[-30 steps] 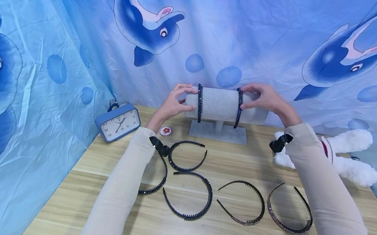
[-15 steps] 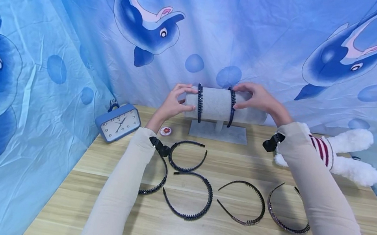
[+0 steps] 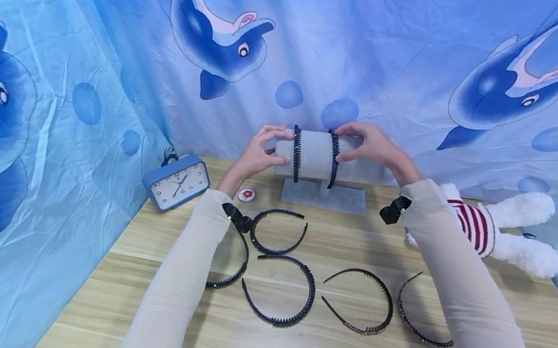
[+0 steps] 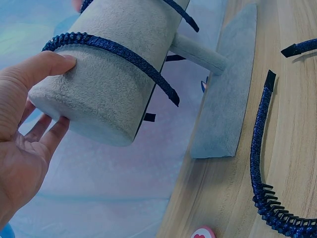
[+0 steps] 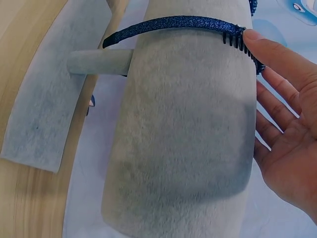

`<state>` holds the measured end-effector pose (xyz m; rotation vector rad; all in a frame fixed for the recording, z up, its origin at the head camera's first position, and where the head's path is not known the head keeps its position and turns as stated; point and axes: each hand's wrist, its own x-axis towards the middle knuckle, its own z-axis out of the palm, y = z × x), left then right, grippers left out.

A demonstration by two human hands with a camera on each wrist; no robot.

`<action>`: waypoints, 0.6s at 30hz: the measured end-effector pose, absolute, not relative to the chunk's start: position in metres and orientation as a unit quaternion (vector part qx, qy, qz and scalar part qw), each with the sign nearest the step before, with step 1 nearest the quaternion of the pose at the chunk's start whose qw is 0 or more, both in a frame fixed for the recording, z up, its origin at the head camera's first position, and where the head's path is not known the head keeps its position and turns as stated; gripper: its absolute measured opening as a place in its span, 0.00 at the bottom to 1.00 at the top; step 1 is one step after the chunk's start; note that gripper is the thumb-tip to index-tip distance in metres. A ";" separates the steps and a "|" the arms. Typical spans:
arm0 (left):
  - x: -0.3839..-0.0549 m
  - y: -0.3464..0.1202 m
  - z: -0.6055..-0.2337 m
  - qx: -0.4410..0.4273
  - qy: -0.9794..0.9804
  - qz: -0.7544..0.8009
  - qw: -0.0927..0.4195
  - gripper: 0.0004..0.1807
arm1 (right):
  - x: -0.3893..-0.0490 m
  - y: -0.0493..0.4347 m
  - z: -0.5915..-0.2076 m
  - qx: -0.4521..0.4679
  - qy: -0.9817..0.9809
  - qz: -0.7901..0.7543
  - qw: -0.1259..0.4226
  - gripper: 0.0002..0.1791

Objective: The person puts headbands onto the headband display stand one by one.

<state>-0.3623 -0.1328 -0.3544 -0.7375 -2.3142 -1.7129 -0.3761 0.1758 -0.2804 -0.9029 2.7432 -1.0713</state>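
A grey velvety display stand (image 3: 315,154), a horizontal roll on a short post, stands at the back middle. Two dark blue glittery toothed headbands sit over the roll. My left hand (image 3: 255,156) holds the roll's left end, its thumb beside the left headband (image 3: 296,158); in the left wrist view the thumb (image 4: 49,65) lies on the fabric just at that band. Near the middle of the roll, my right hand (image 3: 373,149) grips the other headband (image 3: 333,172) between thumb and fingers. The right wrist view shows the thumb on this band (image 5: 178,23) at its teeth.
Several headbands lie on the wooden table in front, including a blue one (image 3: 309,295) and a brown-black one (image 3: 389,303). A blue alarm clock (image 3: 177,183) and a small flower badge (image 3: 247,194) are at left. A white plush toy (image 3: 520,229) lies at right.
My right hand has slid its headband leftward along the roll, from the right part to near the middle. The left hand and its neighbouring headband have stayed in place.
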 end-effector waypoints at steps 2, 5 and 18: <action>-0.362 -0.133 -0.355 -0.248 -0.777 -0.573 0.085 0.30 | -0.376 0.172 -0.280 -0.296 0.889 -0.348 0.028 0.37; -0.362 -0.133 -0.355 -0.247 -0.777 -0.574 0.084 0.30 | -0.376 0.167 -0.280 -0.299 0.888 -0.348 0.027 0.37; -0.362 -0.132 -0.353 -0.236 -0.776 -0.579 0.078 0.30 | -0.377 0.140 -0.283 -0.290 0.885 -0.363 0.031 0.37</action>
